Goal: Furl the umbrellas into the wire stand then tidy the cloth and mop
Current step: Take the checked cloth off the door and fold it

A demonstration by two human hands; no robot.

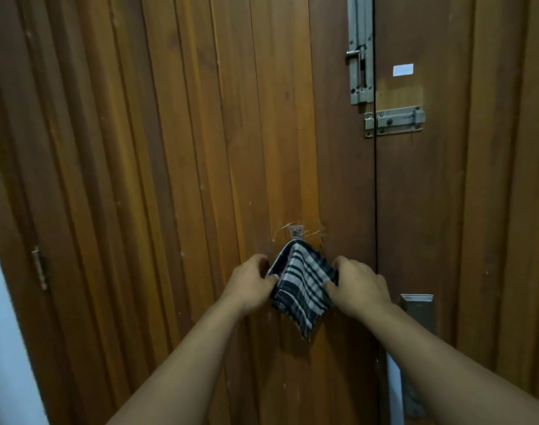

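1. Starting at the left, a small hinge (40, 268) sat on the wooden door (170, 148).
2. The left hand (252, 283) pinched the left edge of the checked cloth (301, 286), thumb curled onto it.
3. The cloth hung by its top corner at a clear adhesive hook (296, 233), seemingly caught there.
4. The right hand (355, 285) gripped the cloth's right edge.
5. Two sliding bolts (360, 50) lay further right.
6. Judging by this, the cloth step looked nearly finished; umbrellas, stand and mop were out of view, so their state could not be told.

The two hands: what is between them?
In the head view, the checked cloth hangs from a hook, between the left hand and right hand; both pinch it.
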